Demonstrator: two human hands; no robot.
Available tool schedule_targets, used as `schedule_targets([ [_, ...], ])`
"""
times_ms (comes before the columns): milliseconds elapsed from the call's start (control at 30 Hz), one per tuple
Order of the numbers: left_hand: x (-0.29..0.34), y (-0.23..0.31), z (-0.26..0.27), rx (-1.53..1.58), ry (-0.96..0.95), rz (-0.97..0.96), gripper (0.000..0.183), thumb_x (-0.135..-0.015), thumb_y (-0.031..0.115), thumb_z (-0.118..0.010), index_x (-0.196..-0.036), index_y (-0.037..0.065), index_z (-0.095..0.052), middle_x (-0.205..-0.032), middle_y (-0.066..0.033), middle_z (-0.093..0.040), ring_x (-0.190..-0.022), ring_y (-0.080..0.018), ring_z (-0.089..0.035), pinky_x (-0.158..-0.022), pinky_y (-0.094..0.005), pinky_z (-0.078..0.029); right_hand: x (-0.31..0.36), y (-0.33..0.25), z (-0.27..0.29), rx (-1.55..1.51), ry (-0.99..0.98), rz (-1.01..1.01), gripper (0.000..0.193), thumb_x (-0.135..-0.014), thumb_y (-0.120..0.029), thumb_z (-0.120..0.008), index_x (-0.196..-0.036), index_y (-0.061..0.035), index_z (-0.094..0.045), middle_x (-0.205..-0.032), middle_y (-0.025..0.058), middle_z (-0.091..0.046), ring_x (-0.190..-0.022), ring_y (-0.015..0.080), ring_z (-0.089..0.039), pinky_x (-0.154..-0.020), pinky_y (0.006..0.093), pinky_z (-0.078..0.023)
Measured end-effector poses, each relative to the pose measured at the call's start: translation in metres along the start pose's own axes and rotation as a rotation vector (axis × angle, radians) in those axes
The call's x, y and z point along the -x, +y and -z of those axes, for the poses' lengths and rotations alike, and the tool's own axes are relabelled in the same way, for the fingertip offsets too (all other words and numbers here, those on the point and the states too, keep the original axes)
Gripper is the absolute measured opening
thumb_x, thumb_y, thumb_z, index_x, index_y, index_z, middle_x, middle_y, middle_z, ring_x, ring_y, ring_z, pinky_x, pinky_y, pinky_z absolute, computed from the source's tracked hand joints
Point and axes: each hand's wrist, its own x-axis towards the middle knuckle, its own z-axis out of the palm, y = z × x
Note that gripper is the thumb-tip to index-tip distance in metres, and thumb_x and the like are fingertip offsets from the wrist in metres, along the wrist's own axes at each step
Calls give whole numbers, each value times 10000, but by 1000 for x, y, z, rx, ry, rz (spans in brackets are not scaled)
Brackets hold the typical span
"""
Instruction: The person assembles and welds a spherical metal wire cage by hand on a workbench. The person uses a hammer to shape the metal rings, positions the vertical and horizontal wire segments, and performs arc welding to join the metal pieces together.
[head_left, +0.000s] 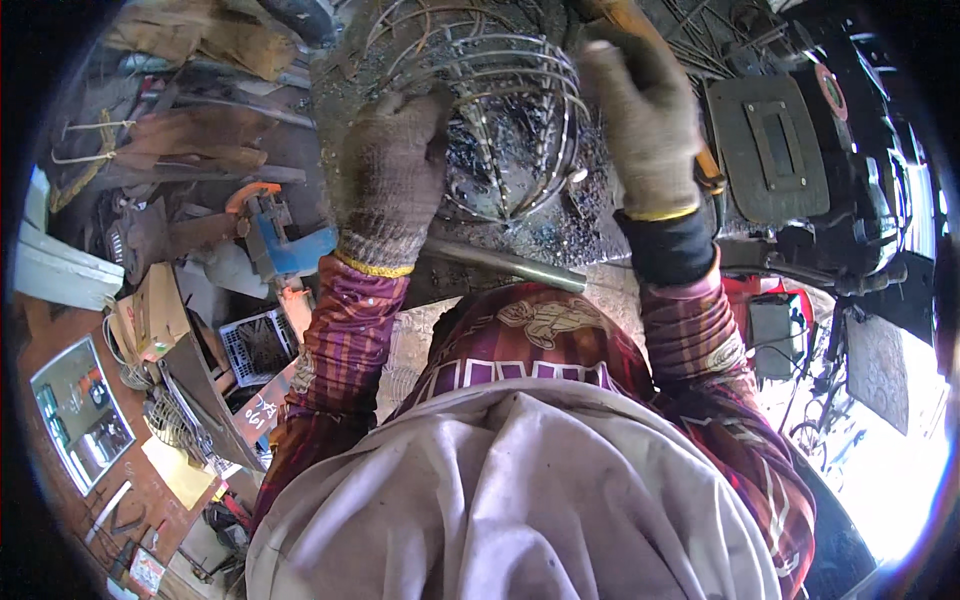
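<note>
A round cage of bent metal wire lies on the dark, grit-covered work surface, its curved bars meeting at the near end. My left hand, in a grey knitted glove, is closed at the cage's left side, seemingly round one of its wires; the fingertips are hidden. On the other side, my right hand wears a similar glove and is slightly blurred. Its thumb and fingers stand apart beside the cage, with nothing visible between them. Behind that hand runs an orange-brown bar.
A metal pipe lies along the near edge of the surface. To the right is a dark plate with a slot. A blue and orange tool stands at left, near a brown board. Loose rods fill the far right.
</note>
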Motion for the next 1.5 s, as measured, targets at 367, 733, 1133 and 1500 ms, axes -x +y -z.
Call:
schedule_targets([
  [367, -3, 1, 1, -35, -45, 10, 194, -866, 40, -704, -1058, 39, -730, -1003, -189, -707, -947, -368, -686, -845, -425, -539, 82, 41, 109, 36, 315, -177, 259, -1018, -138, -624, -1232, 3, -661, -1045, 33, -672, -917, 76, -585, -841, 220, -480],
  [733, -1, -10, -7, -78, -11, -73, 175, -892, 108, -689, -1060, 82, -729, -979, -164, -693, -917, -368, -667, -822, -453, -532, 136, 61, 156, 122, 462, -168, 236, -934, 0, -671, -1169, -14, -667, -1061, 47, -686, -915, 94, -615, -816, 244, -504],
  [1133, -3, -4, -5, -116, -19, -59, 177, -867, 130, -711, -1035, 80, -738, -940, -149, -690, -928, -370, -662, -828, -457, -527, 172, 81, 238, 92, 707, -160, 225, -1024, -205, -622, -1103, -3, -680, -1011, 78, -725, -898, 154, -653, -878, 311, -522],
  [1500, 2, -7, -5, -119, 27, -51, 279, -776, 85, -746, -1054, 113, -734, -944, -138, -687, -917, -358, -667, -844, -455, -540, 172, 65, 304, 265, 1002, -76, 385, -995, -221, -664, -1304, 2, -613, -1146, 108, -676, -975, 186, -654, -872, 299, -524],
])
